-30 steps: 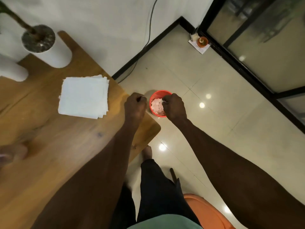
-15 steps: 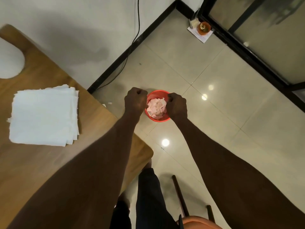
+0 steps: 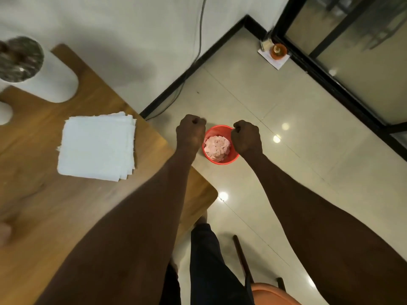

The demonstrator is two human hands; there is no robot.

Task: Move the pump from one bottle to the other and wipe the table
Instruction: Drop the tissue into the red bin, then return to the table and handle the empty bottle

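My left hand (image 3: 191, 132) and my right hand (image 3: 247, 137) are both closed into fists, held out past the corner of the wooden table (image 3: 66, 208). They hang on either side of a red bin (image 3: 229, 160) that stands on the floor below and holds crumpled pinkish tissue (image 3: 217, 146). I see nothing in either fist. A stack of white paper napkins (image 3: 97, 146) lies on the table to the left of my left arm. No bottle or pump shows in this view.
A white plant pot (image 3: 50, 82) stands at the table's far corner, with another white object (image 3: 4, 113) at the left edge. An orange chair seat (image 3: 271, 296) sits below me. A small orange dish on paper (image 3: 278, 51) lies by the dark glass door frame (image 3: 330, 84).
The view has swung back left, bringing the plant pot into sight again. My fists have spread slightly apart over the red bin; the right hand no longer touches the tissue.
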